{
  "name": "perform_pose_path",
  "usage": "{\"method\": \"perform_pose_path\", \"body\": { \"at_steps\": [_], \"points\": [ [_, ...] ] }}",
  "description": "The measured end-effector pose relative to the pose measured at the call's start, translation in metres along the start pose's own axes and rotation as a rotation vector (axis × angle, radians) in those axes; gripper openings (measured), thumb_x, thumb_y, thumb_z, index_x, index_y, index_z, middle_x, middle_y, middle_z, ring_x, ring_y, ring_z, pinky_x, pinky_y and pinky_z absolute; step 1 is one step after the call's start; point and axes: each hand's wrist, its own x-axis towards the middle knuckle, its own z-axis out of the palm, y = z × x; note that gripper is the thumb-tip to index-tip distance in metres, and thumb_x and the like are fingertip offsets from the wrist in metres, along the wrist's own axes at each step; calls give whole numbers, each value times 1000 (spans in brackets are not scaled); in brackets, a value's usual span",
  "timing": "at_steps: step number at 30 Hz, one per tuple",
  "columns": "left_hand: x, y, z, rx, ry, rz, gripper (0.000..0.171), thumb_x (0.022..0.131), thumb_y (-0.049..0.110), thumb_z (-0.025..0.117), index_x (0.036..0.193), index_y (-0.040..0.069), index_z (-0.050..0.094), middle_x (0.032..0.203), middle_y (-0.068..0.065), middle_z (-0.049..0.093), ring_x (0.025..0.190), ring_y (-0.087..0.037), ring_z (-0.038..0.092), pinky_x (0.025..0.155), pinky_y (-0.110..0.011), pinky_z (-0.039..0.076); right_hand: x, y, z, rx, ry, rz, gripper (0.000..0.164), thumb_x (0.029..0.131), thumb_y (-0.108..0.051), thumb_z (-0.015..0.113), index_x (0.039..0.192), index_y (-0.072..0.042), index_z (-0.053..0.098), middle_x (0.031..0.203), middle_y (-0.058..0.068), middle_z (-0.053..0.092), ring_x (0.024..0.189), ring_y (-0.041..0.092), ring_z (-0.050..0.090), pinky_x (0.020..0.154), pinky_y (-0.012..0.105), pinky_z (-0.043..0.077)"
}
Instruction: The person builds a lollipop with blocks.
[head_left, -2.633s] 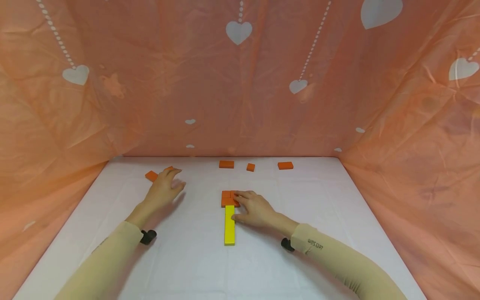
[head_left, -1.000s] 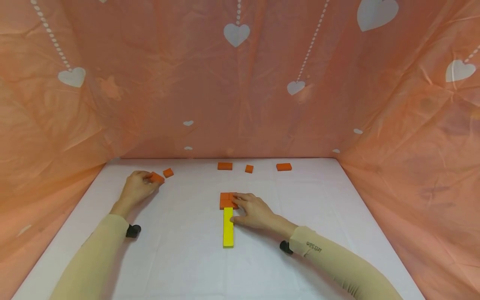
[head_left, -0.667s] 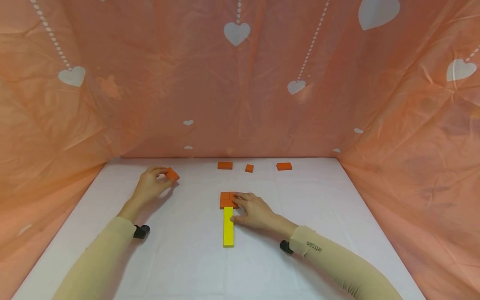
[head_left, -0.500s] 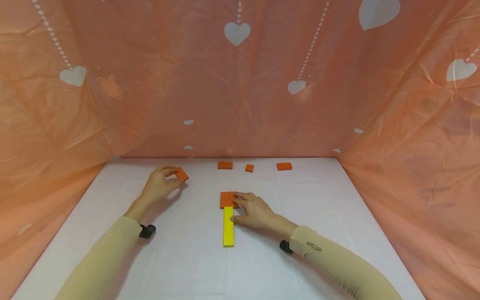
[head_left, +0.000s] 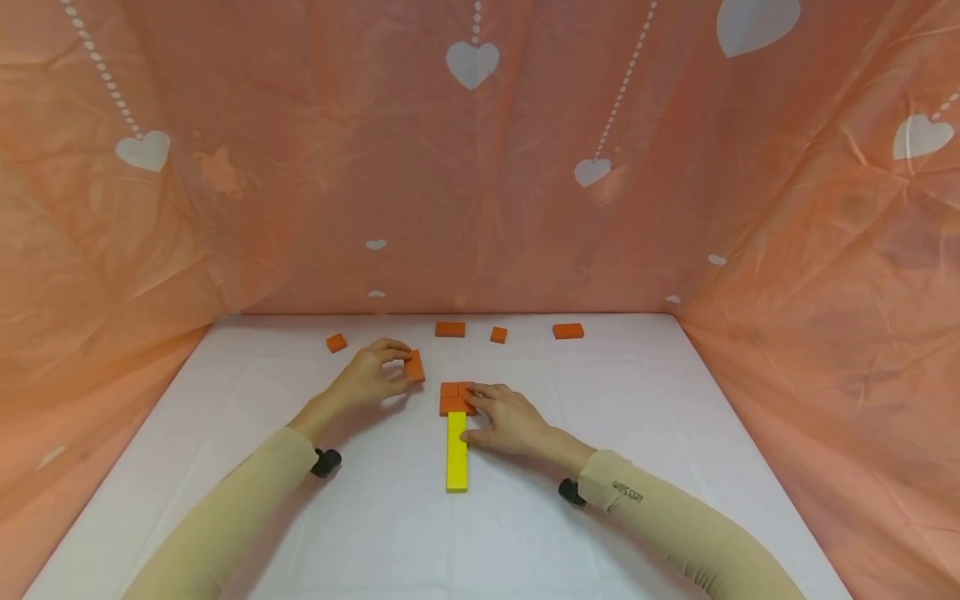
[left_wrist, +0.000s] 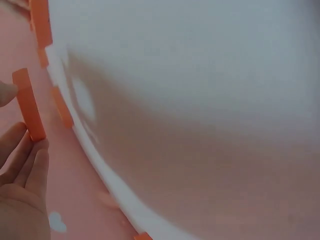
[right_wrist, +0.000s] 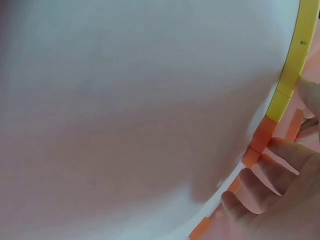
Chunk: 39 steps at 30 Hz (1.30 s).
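Observation:
My left hand (head_left: 369, 375) pinches an orange rectangular block (head_left: 416, 367) between thumb and fingertips. It is above the table, just left of and behind a flat square of orange blocks (head_left: 450, 404). The left wrist view shows the pinched orange block edge-on. My right hand (head_left: 513, 421) lies at the right side of that square, its loosely extended fingers touching the right-hand blocks and partly hiding them. A long yellow strip (head_left: 457, 458) runs from the square's near edge toward me, and the right thumb touches its side. In the right wrist view a seam crosses the yellow strip (right_wrist: 295, 65).
Along the table's far side lie loose orange blocks: a small one (head_left: 337, 343) at left, a rectangular one (head_left: 450, 330) at centre, a small one (head_left: 498, 335) beside it, and another rectangular one (head_left: 567, 332) at right. A pink curtain (head_left: 480, 208) surrounds the white table (head_left: 637, 400).
My left hand has taken the rectangular orange block from the far left and carried it rightward to near the square. The right hand has stayed in place.

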Motion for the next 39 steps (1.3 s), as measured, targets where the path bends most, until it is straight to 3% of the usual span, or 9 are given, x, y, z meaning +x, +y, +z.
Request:
{"method": "perform_pose_path", "body": {
  "at_steps": [5,12,20,30,39],
  "points": [
    [4,3,7,-14,-87,37,48,85,10,83,128,-5,69,135,-18,61,128,-41,57,111,-56,46,1,0,0,-3,0,1,70,95,-47,73,152,-11,55,161,8,45,145,30,44,119,51,38],
    [10,1,14,59,-161,99,42,85,9,81,123,-6,71,130,-16,65,121,-37,63,106,-52,51,0,0,0,-5,1,0,70,95,-47,73,152,-11,54,161,7,45,145,30,44,119,50,38],
    [13,1,18,72,-228,83,40,91,11,79,127,-4,70,137,-17,64,128,-37,60,109,-52,49,0,0,0,-13,-6,-7,70,95,-47,73,151,-10,55,161,8,46,145,31,44,119,51,38],
    [15,4,20,59,-268,22,41,95,12,74,134,-1,68,144,-16,60,137,-38,53,113,-53,44,1,1,0,-12,-2,-13,70,95,-46,73,152,-10,55,161,8,46,145,31,45,118,51,39],
    [15,7,20,70,-260,44,40,95,11,74,132,-2,68,143,-16,60,135,-38,55,113,-53,45,1,1,-1,-10,-9,-7,69,95,-46,73,152,-10,55,161,8,45,144,31,45,118,51,39]
  ]
}}
